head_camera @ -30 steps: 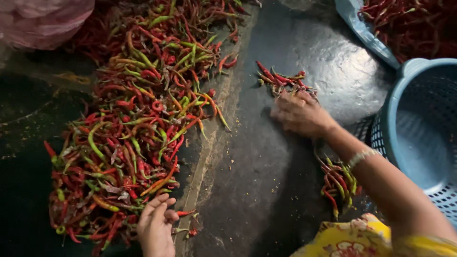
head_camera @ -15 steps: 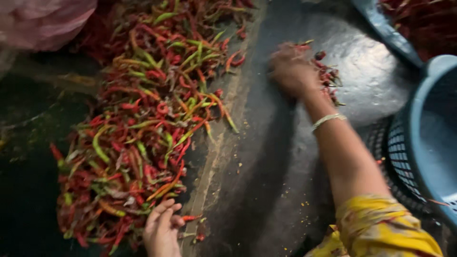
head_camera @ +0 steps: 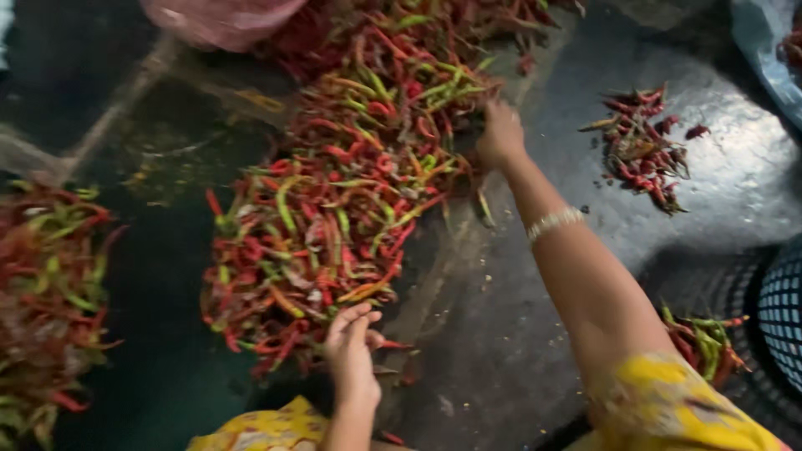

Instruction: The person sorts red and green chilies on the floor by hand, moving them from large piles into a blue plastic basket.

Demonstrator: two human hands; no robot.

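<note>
A long heap of red, green and orange chilli peppers lies on the dark, wet-looking stone floor, running from the near side up toward the far edge of the view. The left hand rests at the near end of this heap, its fingers held close together and laid flat against the peppers; whether any pepper is pinched between them cannot be told. The right hand reaches out to the heap's far right flank, its fingers curled down into the peppers there, and blur hides whether they grip anything. A pale beaded bracelet circles that wrist.

To the right of the heap, well apart from it, a small cluster of mostly red peppers lies on bare floor. Between the heap and that cluster the floor is open. A second heap of mixed peppers lies left of the main heap, with a dark strip between them. A blue mesh plastic basket stands far right of the heap, with a few green and red peppers just beside it. A pink plastic bag sits at the heap's far end.
</note>
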